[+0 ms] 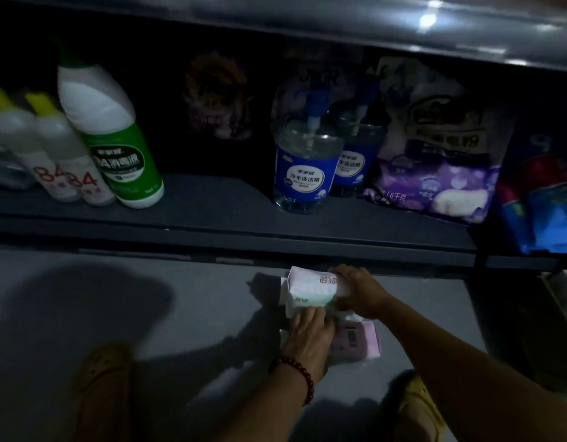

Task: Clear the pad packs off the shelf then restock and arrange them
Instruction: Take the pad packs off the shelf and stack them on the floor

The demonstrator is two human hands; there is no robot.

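Note:
A white and pale-green pad pack (309, 290) sits on the grey floor just in front of the bottom shelf (231, 231). My right hand (355, 290) grips its right end, fingers curled over the top. My left hand (309, 330), with a red bead bracelet on the wrist, holds the pack's near edge. A pink pad pack (360, 341) with a barcode lies flat on the floor under and beside my hands. More white packs seem to lie beneath the upper one, mostly hidden.
On the shelf stand a green-labelled white bottle (111, 141), two yellow-capped bottles (57, 154), two blue-labelled pump bottles (304, 164), a purple bag (435, 154) and blue packs (544, 205). Yellow shoes (419, 406) show at the bottom.

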